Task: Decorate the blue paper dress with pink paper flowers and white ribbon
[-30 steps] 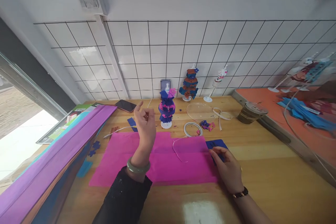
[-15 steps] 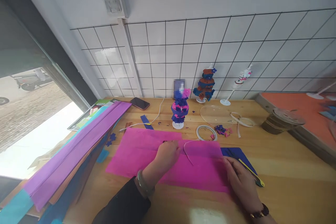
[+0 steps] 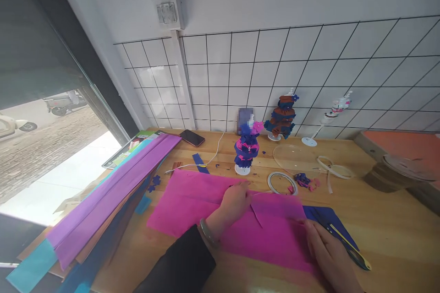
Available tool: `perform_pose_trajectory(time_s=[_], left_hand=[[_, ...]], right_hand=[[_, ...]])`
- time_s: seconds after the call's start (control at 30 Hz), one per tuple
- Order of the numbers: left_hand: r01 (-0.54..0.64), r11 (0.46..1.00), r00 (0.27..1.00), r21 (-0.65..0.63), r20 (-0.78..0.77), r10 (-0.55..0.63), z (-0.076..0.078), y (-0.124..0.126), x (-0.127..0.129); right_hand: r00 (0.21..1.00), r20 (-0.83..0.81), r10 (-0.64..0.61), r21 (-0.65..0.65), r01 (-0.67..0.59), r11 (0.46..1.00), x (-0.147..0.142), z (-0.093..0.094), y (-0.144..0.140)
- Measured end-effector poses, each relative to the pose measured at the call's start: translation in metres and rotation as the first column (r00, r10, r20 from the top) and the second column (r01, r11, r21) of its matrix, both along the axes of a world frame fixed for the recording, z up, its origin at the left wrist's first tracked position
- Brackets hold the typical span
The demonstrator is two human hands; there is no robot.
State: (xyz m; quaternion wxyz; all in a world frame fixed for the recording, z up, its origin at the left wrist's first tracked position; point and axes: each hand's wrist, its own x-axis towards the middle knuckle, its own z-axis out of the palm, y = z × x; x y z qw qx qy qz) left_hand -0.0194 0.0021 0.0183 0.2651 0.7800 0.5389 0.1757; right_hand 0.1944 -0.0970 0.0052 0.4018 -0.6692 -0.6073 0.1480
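A large sheet of bright pink crepe paper lies across the wooden table. My left hand rests on its middle with fingers curled closed; what they hold, if anything, is hidden. Just right of those fingers a thin curved line, like a thread or slit, shows on the sheet. My right hand pinches the sheet's right edge between thumb and fingers. Beside that hand a yellow-and-black cutting tool lies on dark blue paper.
Purple paper strips lie at left, near a phone. Behind the sheet stand a blue-and-pink paper figure, a brown-and-blue one and a tape roll. A drink cup stands at right.
The view has shifted, so everything sits lower and further right in the picture. Both hands stay at the pink sheet, the right still on its edge.
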Motion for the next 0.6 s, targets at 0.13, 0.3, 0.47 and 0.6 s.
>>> perform_pose_trajectory(time_s=[0.13, 0.3, 0.47, 0.6], left_hand=[[-0.058, 0.997, 0.998, 0.052, 0.027, 0.056, -0.009, -0.004, 0.000], [-0.089, 0.994, 0.994, 0.057, 0.070, 0.085, -0.012, -0.002, 0.000], [-0.093, 0.993, 0.990, 0.076, 0.114, 0.084, -0.014, 0.000, -0.002], [-0.103, 0.994, 0.980, 0.045, 0.179, 0.093, -0.016, 0.003, -0.003]], right_hand=[[0.979, 0.154, 0.134, -0.111, -0.117, 0.987, -0.002, 0.001, 0.004], [0.890, 0.312, 0.333, -0.249, -0.261, 0.933, -0.039, 0.019, 0.019], [0.825, 0.435, 0.361, -0.321, -0.232, 0.918, -0.081, 0.024, 0.040], [0.815, 0.440, 0.376, -0.319, -0.249, 0.915, -0.087, 0.017, 0.049]])
